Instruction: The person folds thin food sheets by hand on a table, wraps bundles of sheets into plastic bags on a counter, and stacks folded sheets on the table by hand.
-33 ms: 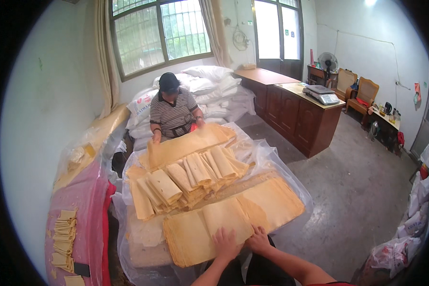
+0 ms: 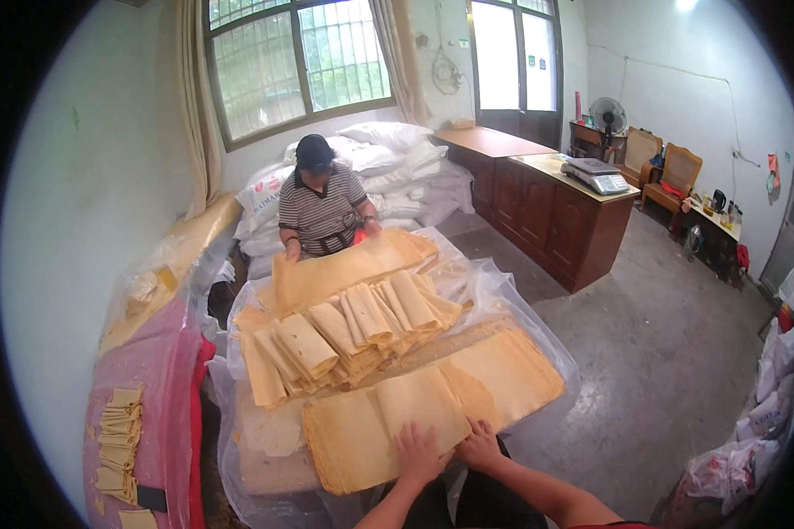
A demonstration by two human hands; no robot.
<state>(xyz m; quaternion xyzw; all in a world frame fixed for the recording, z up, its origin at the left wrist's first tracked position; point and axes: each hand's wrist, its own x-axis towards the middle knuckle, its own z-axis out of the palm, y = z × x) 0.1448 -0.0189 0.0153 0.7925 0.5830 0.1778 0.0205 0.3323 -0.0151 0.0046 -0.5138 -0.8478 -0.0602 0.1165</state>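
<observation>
A stack of thin yellow-tan sheets (image 2: 340,436) lies on the table in front of me, with a folded sheet (image 2: 422,407) on top. My left hand (image 2: 419,454) rests flat on the near part of this folded sheet, its fingers spread. Just to the right, my right hand (image 2: 480,446) has its fingers curled at the near edge of the sheet, gripping it there; its thumb is hard to make out. More flat sheets (image 2: 512,370) extend to the right. Beyond them sits a row of rolled and folded sheets (image 2: 326,339).
Across the table (image 2: 260,463), covered in clear plastic, a person (image 2: 322,198) holds a wide sheet (image 2: 353,264) with both hands. White sacks (image 2: 406,167) are piled behind. A pink-covered surface with small folded pieces (image 2: 119,441) is at left; a brown counter (image 2: 547,207) carries a scale (image 2: 595,176).
The person across the table has shifted their hands and the wide sheet very slightly. My hands have not visibly moved.
</observation>
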